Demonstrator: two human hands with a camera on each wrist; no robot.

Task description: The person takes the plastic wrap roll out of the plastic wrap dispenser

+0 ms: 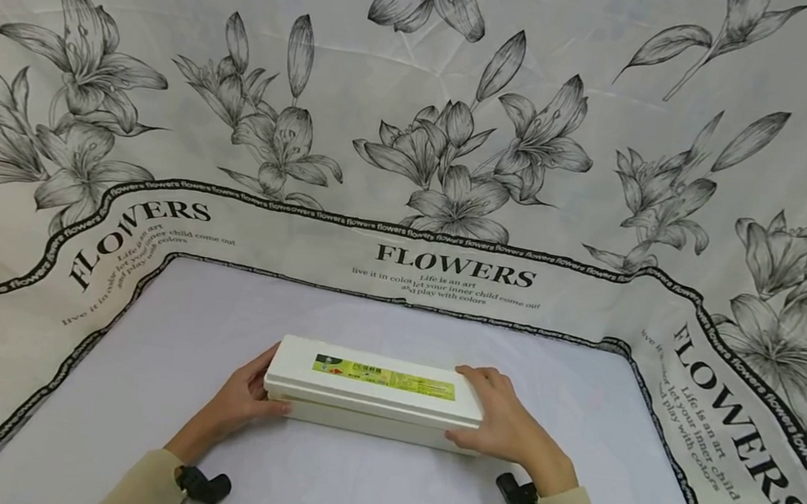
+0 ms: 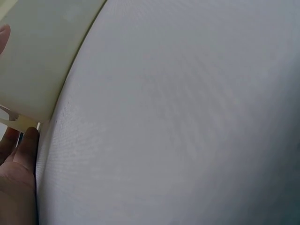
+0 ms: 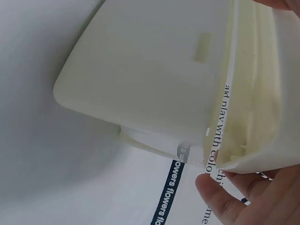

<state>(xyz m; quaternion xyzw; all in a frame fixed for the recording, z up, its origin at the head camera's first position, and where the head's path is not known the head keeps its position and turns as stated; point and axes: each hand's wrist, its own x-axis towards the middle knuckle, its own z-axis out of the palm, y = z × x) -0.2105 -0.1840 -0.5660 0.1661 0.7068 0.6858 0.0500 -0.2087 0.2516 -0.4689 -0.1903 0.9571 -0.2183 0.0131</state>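
A long white plastic box [image 1: 367, 424] stands on the white cloth, its lid [image 1: 356, 393] carrying a yellow-green label [image 1: 384, 377]. My left hand [image 1: 245, 401] grips the left end, thumb on the front wall and fingers around the end. At the other end, my right hand [image 1: 504, 420] holds the lid, thumb in front and fingers at the back edge. The right wrist view shows a gap between the lid [image 3: 288, 70] and the box wall [image 3: 140, 61]. The box's contents are hidden.
White cloth [image 1: 343, 497] covers the surface beneath the box. Around it runs a printed border with FLOWERS lettering [image 1: 455, 266], and flower-patterned fabric [image 1: 452, 165] rises behind. A black wrist camera [image 1: 203, 485] sits by the left sleeve, another black camera [image 1: 516, 491] by the right.
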